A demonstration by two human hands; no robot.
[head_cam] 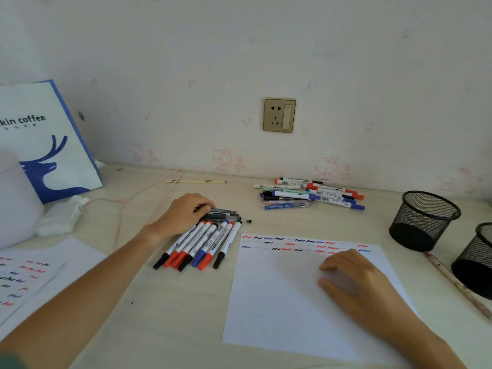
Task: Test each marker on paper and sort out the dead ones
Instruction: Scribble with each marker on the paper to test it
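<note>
- left hand fingers curled over dark pens in near pile, picking next to test
- right hand relaxed, steadies paper
- next: lift one, uncap

The left hand reaches forward on an outstretched bare forearm, knuckles up, fingers curled downward. The right hand lies palm down, fingers loosely bent, its forearm angled in from the lower right.

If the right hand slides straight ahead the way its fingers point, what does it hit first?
The right hand points up-left across the paper. It would likely cross bare paper, then the scribble rows; beyond them, probably the near marker group.
</note>
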